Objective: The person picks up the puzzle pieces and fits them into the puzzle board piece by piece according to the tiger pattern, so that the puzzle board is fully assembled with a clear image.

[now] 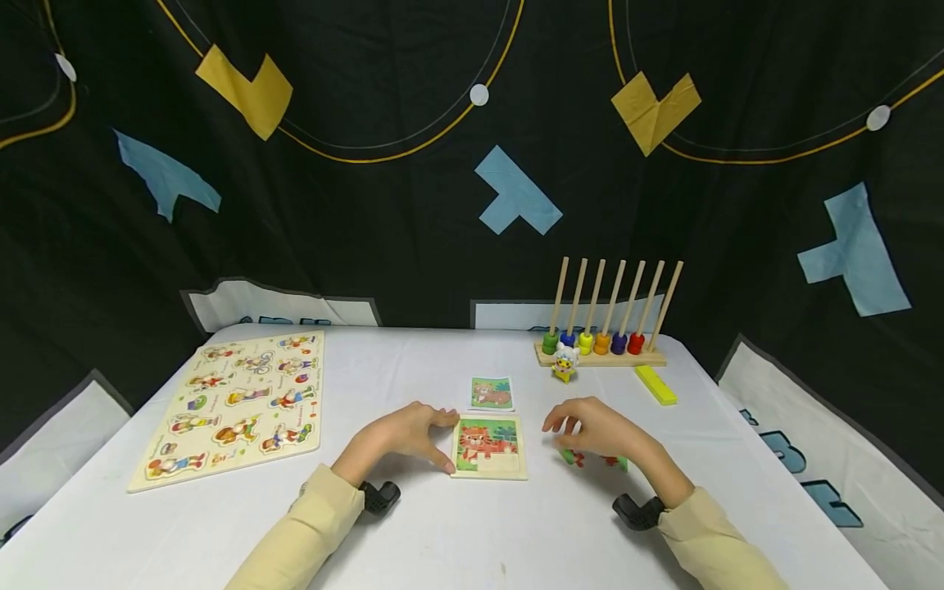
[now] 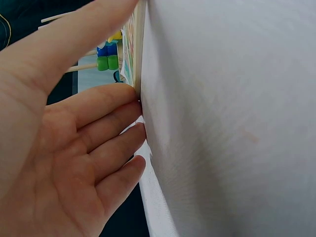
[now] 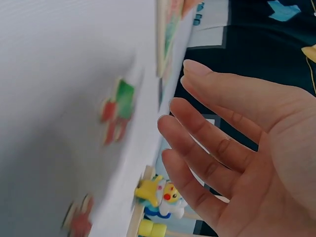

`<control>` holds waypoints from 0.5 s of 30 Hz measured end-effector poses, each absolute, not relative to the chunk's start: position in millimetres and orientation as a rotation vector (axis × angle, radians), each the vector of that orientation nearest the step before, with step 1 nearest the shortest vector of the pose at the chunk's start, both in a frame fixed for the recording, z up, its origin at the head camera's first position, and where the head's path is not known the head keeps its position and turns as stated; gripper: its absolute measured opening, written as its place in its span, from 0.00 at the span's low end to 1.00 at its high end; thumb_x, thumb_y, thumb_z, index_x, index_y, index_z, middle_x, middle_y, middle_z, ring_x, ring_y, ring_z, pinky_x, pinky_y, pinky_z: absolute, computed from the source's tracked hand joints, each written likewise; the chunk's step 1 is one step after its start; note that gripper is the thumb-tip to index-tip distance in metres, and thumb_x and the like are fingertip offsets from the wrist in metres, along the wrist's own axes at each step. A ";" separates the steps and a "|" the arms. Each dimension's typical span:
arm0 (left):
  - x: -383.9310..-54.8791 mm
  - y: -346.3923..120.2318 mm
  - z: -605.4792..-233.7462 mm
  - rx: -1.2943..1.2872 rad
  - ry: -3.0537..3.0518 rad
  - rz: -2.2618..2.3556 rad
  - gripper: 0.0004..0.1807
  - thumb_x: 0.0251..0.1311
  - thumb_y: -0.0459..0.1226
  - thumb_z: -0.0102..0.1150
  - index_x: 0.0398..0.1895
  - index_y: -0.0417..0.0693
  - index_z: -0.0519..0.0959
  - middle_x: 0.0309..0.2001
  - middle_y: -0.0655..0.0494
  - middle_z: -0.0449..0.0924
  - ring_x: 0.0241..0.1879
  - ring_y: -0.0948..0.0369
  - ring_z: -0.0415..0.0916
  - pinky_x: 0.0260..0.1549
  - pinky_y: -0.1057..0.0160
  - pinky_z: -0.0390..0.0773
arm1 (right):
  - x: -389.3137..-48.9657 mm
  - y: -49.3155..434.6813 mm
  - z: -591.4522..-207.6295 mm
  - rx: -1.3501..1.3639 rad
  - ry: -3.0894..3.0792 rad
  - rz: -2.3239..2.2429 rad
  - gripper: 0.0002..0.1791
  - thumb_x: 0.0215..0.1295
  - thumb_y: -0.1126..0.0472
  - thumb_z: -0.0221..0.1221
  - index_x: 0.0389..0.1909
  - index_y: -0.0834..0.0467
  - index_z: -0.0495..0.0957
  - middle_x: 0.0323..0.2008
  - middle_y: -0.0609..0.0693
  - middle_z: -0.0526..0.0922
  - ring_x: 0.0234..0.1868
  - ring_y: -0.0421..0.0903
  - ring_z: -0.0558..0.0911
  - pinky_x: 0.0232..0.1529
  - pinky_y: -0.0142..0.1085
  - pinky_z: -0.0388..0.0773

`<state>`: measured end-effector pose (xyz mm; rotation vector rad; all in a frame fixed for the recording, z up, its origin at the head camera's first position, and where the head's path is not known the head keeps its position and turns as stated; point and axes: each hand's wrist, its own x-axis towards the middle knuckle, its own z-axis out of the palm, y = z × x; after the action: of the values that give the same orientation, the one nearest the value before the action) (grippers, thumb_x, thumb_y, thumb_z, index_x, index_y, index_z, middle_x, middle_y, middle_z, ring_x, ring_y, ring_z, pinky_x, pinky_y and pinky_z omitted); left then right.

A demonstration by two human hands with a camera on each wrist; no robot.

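Observation:
A small square wooden jigsaw puzzle board (image 1: 509,474) lies mid-table, with red-animal pieces fitted in and a bare patch at its lower right. My left hand (image 1: 413,434) rests against its left side, thumb near the lower corner and index finger near the upper one. In the left wrist view the other fingers extend with their tips at the tabletop. Over loose puzzle pieces (image 3: 123,101) right of the board hovers my right hand (image 1: 599,428), fingers loosely bent and nothing between them. Part of the pieces is hidden under it in the head view. A picture card (image 1: 492,393) lies just beyond the board.
A large peg puzzle board (image 1: 243,401) covers the table's left side. At the back right stands a peg rack (image 1: 601,359) with coloured beads, a small figurine (image 1: 565,362) before it. A yellow block (image 1: 655,385) lies to its right. Dark cloth hangs behind the table.

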<state>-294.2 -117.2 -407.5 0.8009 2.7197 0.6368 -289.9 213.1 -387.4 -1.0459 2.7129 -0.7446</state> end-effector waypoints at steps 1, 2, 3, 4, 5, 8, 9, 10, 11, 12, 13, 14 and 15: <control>-294.3 -117.0 -407.6 0.798 2.721 0.633 0.47 0.38 0.52 0.78 0.64 0.42 0.72 0.66 0.50 0.68 0.68 0.49 0.60 0.66 0.49 0.61 | -288.7 215.0 -388.1 -1.041 2.714 -0.738 0.11 0.60 0.65 0.65 0.44 0.58 0.82 0.40 0.49 0.84 0.35 0.41 0.80 0.31 0.31 0.78; -294.6 -117.1 -407.7 0.797 2.724 0.629 0.47 0.38 0.52 0.78 0.64 0.42 0.72 0.66 0.50 0.68 0.68 0.49 0.60 0.65 0.49 0.61 | -287.5 216.7 -388.9 -1.028 2.714 -0.735 0.11 0.59 0.65 0.66 0.44 0.58 0.82 0.40 0.49 0.84 0.34 0.41 0.80 0.29 0.31 0.78; -294.8 -117.2 -408.1 0.796 2.727 0.624 0.47 0.38 0.52 0.78 0.64 0.43 0.72 0.66 0.50 0.68 0.68 0.49 0.60 0.66 0.49 0.61 | -286.1 218.3 -389.6 -1.012 2.717 -0.729 0.11 0.59 0.65 0.66 0.43 0.58 0.82 0.39 0.49 0.83 0.34 0.41 0.80 0.28 0.31 0.78; -294.9 -117.2 -408.0 0.797 2.730 0.626 0.47 0.38 0.52 0.78 0.64 0.42 0.73 0.66 0.50 0.68 0.68 0.49 0.60 0.66 0.49 0.60 | -284.9 219.6 -390.2 -0.992 2.716 -0.728 0.11 0.58 0.65 0.66 0.43 0.58 0.82 0.39 0.49 0.83 0.34 0.41 0.79 0.27 0.31 0.77; -294.9 -117.1 -407.7 0.798 2.731 0.627 0.47 0.38 0.52 0.78 0.64 0.42 0.73 0.66 0.50 0.68 0.68 0.49 0.60 0.66 0.49 0.60 | -283.6 220.9 -390.7 -0.974 2.715 -0.730 0.12 0.58 0.66 0.67 0.43 0.58 0.82 0.38 0.49 0.82 0.33 0.41 0.79 0.26 0.31 0.77; -295.0 -117.2 -408.4 0.799 2.730 0.633 0.47 0.38 0.52 0.78 0.64 0.42 0.73 0.66 0.49 0.68 0.68 0.48 0.60 0.66 0.48 0.60 | -279.8 224.1 -392.8 -0.932 2.724 -0.721 0.14 0.55 0.65 0.68 0.43 0.59 0.81 0.36 0.49 0.80 0.33 0.43 0.77 0.28 0.32 0.76; -296.4 -117.9 -410.9 0.802 2.732 0.632 0.47 0.37 0.52 0.78 0.64 0.42 0.73 0.66 0.50 0.68 0.68 0.49 0.60 0.66 0.48 0.60 | -278.6 224.9 -393.4 -0.923 2.730 -0.713 0.15 0.55 0.65 0.69 0.43 0.59 0.80 0.36 0.49 0.79 0.33 0.43 0.76 0.29 0.31 0.76; -296.2 -117.9 -410.6 0.800 2.732 0.633 0.47 0.37 0.52 0.78 0.64 0.43 0.73 0.66 0.50 0.68 0.68 0.48 0.60 0.66 0.47 0.60 | -277.5 225.6 -394.1 -0.919 2.732 -0.714 0.15 0.54 0.64 0.70 0.43 0.59 0.80 0.35 0.49 0.78 0.32 0.43 0.76 0.29 0.32 0.75; -296.3 -117.9 -410.8 0.799 2.732 0.632 0.47 0.37 0.52 0.78 0.64 0.43 0.73 0.66 0.50 0.68 0.68 0.48 0.60 0.65 0.47 0.60 | -276.3 226.3 -394.9 -0.915 2.737 -0.712 0.16 0.54 0.63 0.70 0.43 0.59 0.79 0.34 0.48 0.77 0.32 0.42 0.75 0.30 0.32 0.75; -296.1 -117.9 -410.8 0.797 2.733 0.632 0.47 0.37 0.52 0.78 0.64 0.43 0.73 0.66 0.50 0.68 0.68 0.48 0.60 0.65 0.47 0.60 | -275.3 226.7 -395.6 -0.910 2.742 -0.710 0.16 0.53 0.62 0.71 0.42 0.59 0.78 0.34 0.48 0.77 0.31 0.42 0.74 0.30 0.32 0.74; -295.9 -117.9 -410.8 0.797 2.733 0.632 0.47 0.37 0.52 0.78 0.64 0.43 0.73 0.66 0.50 0.69 0.68 0.48 0.60 0.66 0.46 0.59 | -274.5 226.7 -396.1 -0.907 2.748 -0.710 0.17 0.53 0.62 0.71 0.42 0.60 0.77 0.33 0.48 0.76 0.31 0.41 0.73 0.30 0.32 0.74; -295.9 -117.8 -410.7 0.794 2.734 0.630 0.47 0.37 0.53 0.78 0.64 0.43 0.73 0.66 0.50 0.68 0.68 0.48 0.60 0.66 0.46 0.59 | -273.7 226.7 -396.6 -0.899 2.753 -0.713 0.17 0.54 0.61 0.71 0.41 0.60 0.77 0.32 0.48 0.76 0.30 0.41 0.73 0.29 0.32 0.73; -295.7 -117.8 -410.5 0.793 2.734 0.629 0.47 0.37 0.53 0.78 0.64 0.43 0.73 0.66 0.50 0.68 0.68 0.48 0.60 0.66 0.47 0.59 | -272.8 226.3 -397.0 -0.892 2.758 -0.717 0.17 0.54 0.61 0.71 0.40 0.61 0.76 0.32 0.49 0.76 0.30 0.41 0.72 0.29 0.32 0.73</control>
<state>-295.7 -117.8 -410.5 0.7929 2.7343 0.6293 -272.8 226.3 -397.0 -0.8918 2.7579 -0.7166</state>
